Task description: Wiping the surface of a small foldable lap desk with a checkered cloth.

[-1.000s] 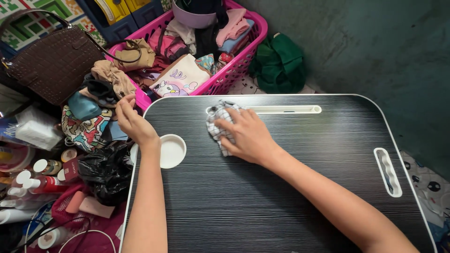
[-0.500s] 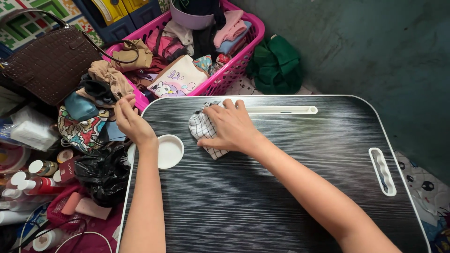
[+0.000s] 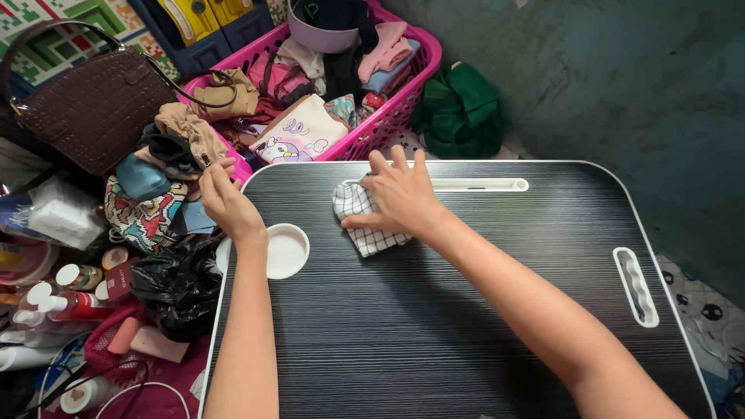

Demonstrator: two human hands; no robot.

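Observation:
A black wood-grain lap table point(image 3: 434, 326) with a white rim fills the middle of the head view. My right hand point(image 3: 400, 195) lies flat with fingers spread on a black-and-white checked cloth point(image 3: 358, 222), pressing it against the tabletop near the far edge slot point(image 3: 481, 185). My left hand point(image 3: 223, 200) rests at the table's far left corner, fingers curled over the edge, just beyond a round white cup recess point(image 3: 285, 250). Nothing else is in that hand.
A pink laundry basket point(image 3: 403, 101) full of clothes stands behind the table. A brown handbag point(image 3: 93, 109), loose clothes, a black plastic bag point(image 3: 178, 287) and several bottles point(image 3: 54, 302) crowd the left. A green bag point(image 3: 459, 112) sits by the wall. A white handle slot point(image 3: 636, 285) is at the right.
My right hand has slid the checked cloth leftward and back across the far part of the tabletop. The left hand stayed at the corner.

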